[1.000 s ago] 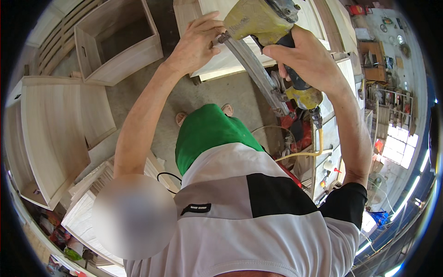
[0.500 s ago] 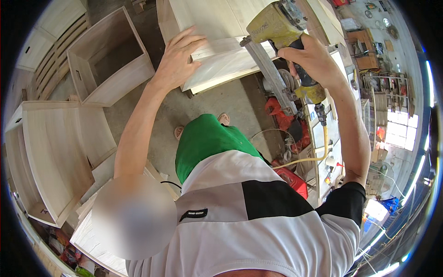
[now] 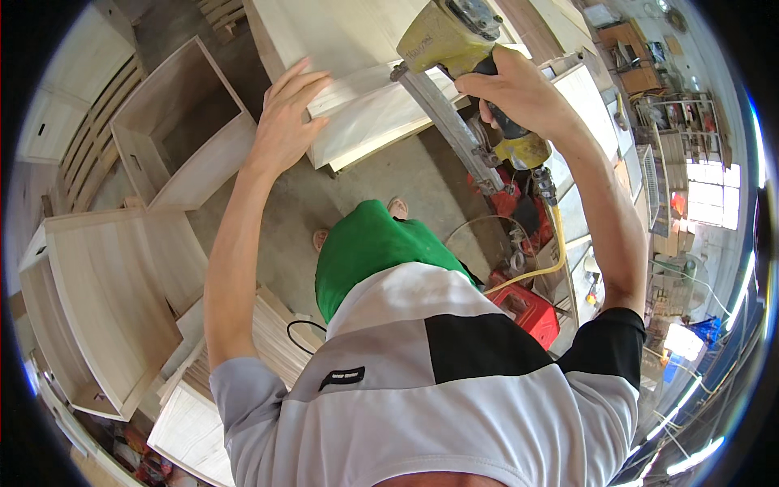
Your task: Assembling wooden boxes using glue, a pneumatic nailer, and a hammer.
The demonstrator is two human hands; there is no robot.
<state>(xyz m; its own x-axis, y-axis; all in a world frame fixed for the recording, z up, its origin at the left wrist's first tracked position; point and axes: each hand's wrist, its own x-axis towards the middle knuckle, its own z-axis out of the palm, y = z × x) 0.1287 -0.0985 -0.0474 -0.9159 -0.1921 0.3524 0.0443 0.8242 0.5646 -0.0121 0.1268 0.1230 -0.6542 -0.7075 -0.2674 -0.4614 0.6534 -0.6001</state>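
Note:
My right hand [image 3: 519, 91] is wrapped round the black grip of a yellow air nail gun [image 3: 446, 39]. Its long grey magazine [image 3: 450, 122] slants down toward me, and a yellow air hose [image 3: 560, 239] runs from the handle's end. The gun's head is over the near edge of a pale wooden cabinet [image 3: 312, 28]; whether its nose touches the wood is hidden. At the left end of the cabinet's pale front board [image 3: 369, 130], my left hand [image 3: 280, 122] has its fingers stretched out and apart, fingertips at the board's corner.
An open wooden box frame [image 3: 195, 174] and a larger wooden carcass [image 3: 114, 284] stand on the left. Wooden panels [image 3: 195, 434] lie beside my left elbow. A red case [image 3: 527, 312] and a cluttered bench [image 3: 580, 276] are on the right. The hose curves past my right side.
Both hands have shifted left and the nail gun has moved left with my right hand. My left hand has slid toward the board's outer corner. The view has also shifted slightly.

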